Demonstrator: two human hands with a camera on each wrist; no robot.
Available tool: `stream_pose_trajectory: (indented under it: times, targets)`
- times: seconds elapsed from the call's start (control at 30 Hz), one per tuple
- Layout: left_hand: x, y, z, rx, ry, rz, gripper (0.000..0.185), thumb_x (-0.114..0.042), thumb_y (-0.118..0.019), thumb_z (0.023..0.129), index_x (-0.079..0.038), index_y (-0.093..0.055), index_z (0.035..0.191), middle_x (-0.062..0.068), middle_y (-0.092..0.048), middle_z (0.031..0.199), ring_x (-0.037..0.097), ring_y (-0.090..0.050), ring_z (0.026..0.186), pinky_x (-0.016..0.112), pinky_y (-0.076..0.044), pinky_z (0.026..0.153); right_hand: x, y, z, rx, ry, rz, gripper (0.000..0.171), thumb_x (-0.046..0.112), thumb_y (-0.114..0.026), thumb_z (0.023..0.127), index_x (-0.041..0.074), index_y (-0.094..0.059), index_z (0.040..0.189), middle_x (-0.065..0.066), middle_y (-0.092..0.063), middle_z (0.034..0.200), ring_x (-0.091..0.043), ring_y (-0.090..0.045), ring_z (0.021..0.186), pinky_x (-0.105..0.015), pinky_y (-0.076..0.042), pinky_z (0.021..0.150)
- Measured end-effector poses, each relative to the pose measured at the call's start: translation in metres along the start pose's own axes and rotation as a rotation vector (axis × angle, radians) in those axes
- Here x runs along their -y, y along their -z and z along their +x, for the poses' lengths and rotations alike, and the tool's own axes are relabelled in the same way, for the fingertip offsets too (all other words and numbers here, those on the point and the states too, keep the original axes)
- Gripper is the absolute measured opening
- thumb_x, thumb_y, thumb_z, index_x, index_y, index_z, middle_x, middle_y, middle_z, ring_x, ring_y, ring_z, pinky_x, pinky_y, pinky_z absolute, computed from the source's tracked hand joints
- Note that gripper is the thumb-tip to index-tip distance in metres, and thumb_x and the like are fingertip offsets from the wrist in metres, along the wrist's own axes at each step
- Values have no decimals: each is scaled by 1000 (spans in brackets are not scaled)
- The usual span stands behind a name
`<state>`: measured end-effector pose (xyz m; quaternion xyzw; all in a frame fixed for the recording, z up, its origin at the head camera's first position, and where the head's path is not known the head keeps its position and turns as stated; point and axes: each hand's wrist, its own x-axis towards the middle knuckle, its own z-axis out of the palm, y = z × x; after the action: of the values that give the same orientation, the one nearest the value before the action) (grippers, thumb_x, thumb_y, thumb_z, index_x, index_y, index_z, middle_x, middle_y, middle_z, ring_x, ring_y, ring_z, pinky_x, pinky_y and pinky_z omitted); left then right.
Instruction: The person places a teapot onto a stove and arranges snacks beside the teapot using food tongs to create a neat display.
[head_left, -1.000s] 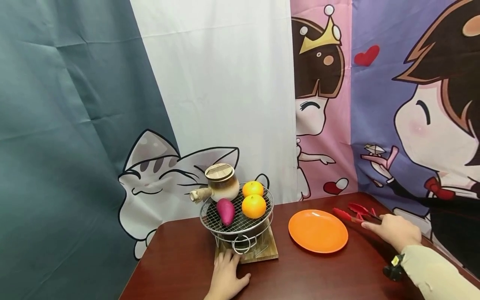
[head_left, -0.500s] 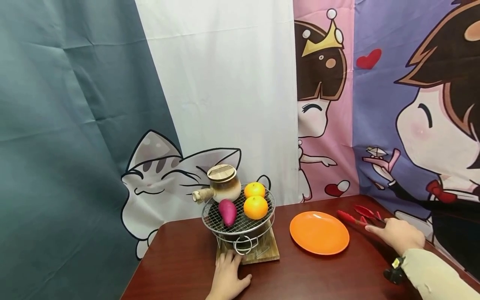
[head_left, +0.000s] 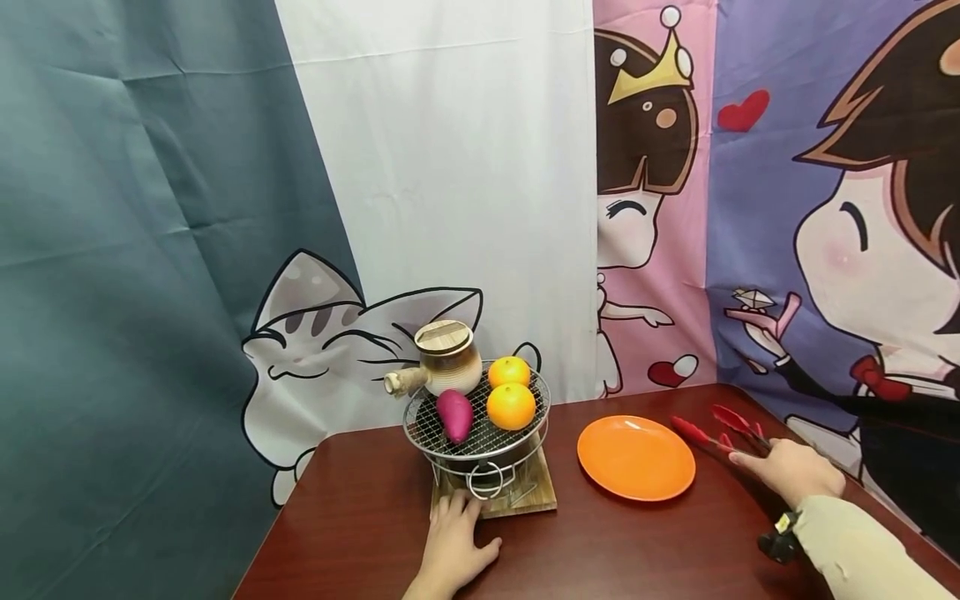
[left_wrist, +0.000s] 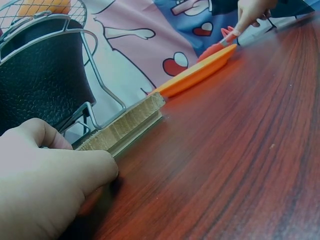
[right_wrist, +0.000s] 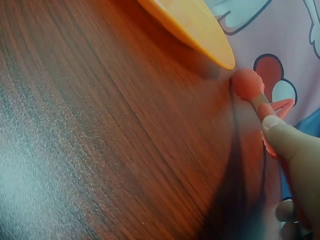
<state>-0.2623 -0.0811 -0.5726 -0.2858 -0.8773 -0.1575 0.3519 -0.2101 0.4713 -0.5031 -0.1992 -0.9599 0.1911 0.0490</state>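
My right hand [head_left: 801,473] grips red-tipped tongs [head_left: 702,431] beyond the right rim of an orange plate [head_left: 636,458]. The two tong heads stand apart with nothing between them; in the right wrist view the thumb lies along one tong arm [right_wrist: 265,111]. My left hand [head_left: 452,546] rests with its fingertips on the front edge of a wooden board [head_left: 534,498], thumb spread to the side. On that board stands a round grill with a wire mesh [head_left: 483,437]. The mesh carries a purple sweet potato [head_left: 455,416], two oranges [head_left: 512,407] and a lidded clay pot [head_left: 452,367].
The pot's wrapped handle [head_left: 405,382] juts out left past the grill rim. A wire ring [head_left: 485,481] hangs at the grill's front. Behind the dark red table [head_left: 360,508] hangs a cartoon-printed curtain [head_left: 465,167], close to the table's back edge.
The head view has shifted slightly. Both hands, the tongs, the plate and the food on the grill keep their places.
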Motion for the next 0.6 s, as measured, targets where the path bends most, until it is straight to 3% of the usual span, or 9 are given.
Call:
stream_pose_trajectory:
  times: [0.33, 0.6]
  targets:
    - [-3, 2, -2, 26, 19, -11, 46, -40, -85, 61, -23, -65, 98, -4, -54, 107, 20, -47, 96, 45, -39, 85, -11, -18, 1, 38, -46, -30, 118, 89, -51, 76, -14, -44, 134, -45, -54, 109, -57, -57, 85, -63, -50, 62]
    - [0, 1, 0, 10, 10, 6, 47, -41, -85, 61, -23, -65, 99, -2, -55, 109, 21, -49, 98, 46, -41, 85, -8, -22, 2, 13, -79, -87, 114, 91, -53, 71, -11, -58, 121, -39, -56, 99, -60, -45, 92, -73, -38, 79]
